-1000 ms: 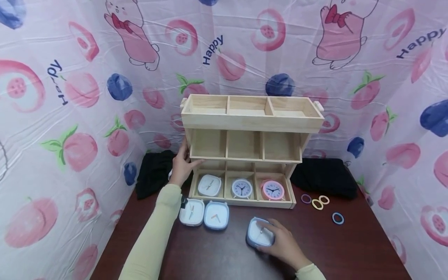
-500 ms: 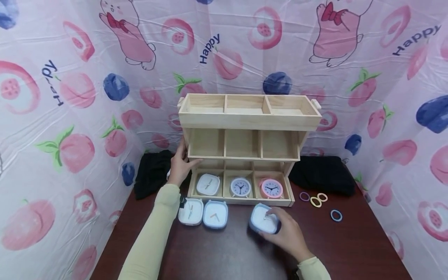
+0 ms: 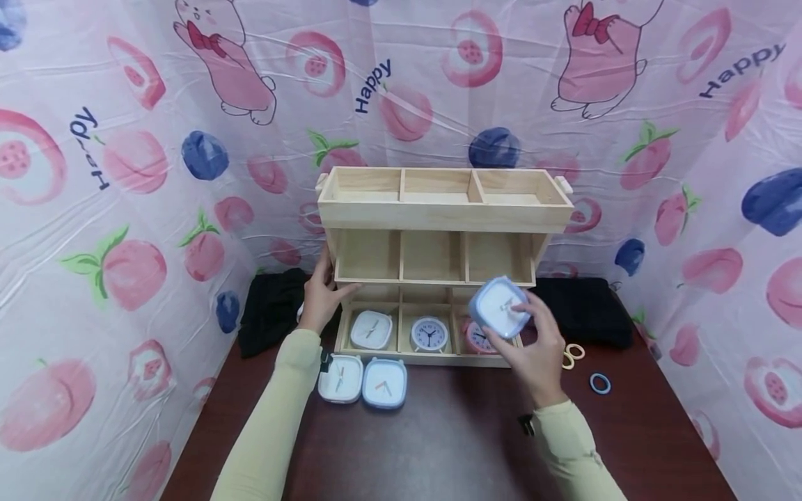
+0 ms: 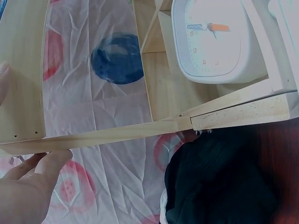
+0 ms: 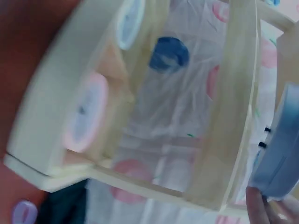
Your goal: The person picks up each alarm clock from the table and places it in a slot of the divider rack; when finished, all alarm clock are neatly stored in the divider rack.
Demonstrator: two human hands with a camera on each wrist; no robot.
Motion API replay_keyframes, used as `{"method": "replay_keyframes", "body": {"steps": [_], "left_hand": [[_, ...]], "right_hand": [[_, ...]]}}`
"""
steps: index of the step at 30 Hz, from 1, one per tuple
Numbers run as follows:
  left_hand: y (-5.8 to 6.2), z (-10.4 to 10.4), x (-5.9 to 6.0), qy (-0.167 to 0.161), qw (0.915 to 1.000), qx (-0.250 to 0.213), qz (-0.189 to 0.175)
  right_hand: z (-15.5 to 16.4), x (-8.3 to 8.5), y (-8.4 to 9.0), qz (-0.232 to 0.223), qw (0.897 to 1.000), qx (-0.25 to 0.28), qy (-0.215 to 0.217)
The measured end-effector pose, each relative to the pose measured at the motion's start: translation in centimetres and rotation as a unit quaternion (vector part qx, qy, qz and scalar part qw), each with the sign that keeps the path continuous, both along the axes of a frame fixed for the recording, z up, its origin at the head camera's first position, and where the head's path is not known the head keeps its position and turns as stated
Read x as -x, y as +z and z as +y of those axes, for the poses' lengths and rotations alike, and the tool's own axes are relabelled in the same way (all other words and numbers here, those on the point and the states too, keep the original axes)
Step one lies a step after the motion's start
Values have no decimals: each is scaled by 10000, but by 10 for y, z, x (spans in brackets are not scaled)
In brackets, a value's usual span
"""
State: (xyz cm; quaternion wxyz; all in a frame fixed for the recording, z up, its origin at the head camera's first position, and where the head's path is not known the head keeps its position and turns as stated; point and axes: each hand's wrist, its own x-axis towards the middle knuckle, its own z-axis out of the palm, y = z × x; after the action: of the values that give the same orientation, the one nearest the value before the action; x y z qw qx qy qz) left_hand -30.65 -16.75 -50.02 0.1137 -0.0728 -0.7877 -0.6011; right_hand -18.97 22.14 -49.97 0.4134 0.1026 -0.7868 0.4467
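Observation:
My right hand (image 3: pixel 540 351) grips a blue square alarm clock (image 3: pixel 499 307), raised in front of the right end of a wooden three-tier rack (image 3: pixel 443 216). In the right wrist view the blue clock (image 5: pixel 281 148) is at the right edge, with fingertips (image 5: pixel 255 205) at its lower end. My left hand (image 3: pixel 321 299) holds the rack's left side by the middle tier; in the left wrist view, fingers (image 4: pixel 55 161) reach behind a wooden upright. Bottom compartments hold a white square clock (image 3: pixel 372 330), a round white clock (image 3: pixel 429 335) and a pink clock (image 3: pixel 477 338), partly hidden by the raised clock.
A white clock (image 3: pixel 340 379) and a light blue clock (image 3: pixel 385 383) lie on the table before the rack. Coloured rings, one of them blue (image 3: pixel 599 383), lie at right. Black cloth (image 3: pixel 585 313) lies beside the rack on both sides. Fruit-printed curtain (image 3: pixel 401 83) surrounds the table.
My right hand has lifted the blue clock off the table and carried it up and slightly right, to the middle tier's height. My left hand stays on the rack's side.

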Motion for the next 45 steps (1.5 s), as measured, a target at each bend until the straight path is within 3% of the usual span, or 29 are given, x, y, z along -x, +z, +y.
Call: {"method": "replay_keyframes", "body": {"steps": [4,10,21,33,41,45], "left_hand": [[0,0,-1,-14,10000,-10,-14],[-3,2,0,-36,10000,-6,-56],[0,5,0,-50,10000,-39,-16],[2,5,0,25,10000,18,37],[1,2,-2,19,10000,35,37],[2,1,-3,9,10000,5,33]], "right_hand": [[0,31,23,53,9982,-215,-554],[2,74,38,-68,9930,-855,-809],[2,102,31,-594,9832,-1253,-1187],[-2,100,31,-1081,9718,-1619,-1329],[-3,87,27,-1089,9693,-1833,-1228],[-4,76,18,-860,9726,-1855,-1106]]}}
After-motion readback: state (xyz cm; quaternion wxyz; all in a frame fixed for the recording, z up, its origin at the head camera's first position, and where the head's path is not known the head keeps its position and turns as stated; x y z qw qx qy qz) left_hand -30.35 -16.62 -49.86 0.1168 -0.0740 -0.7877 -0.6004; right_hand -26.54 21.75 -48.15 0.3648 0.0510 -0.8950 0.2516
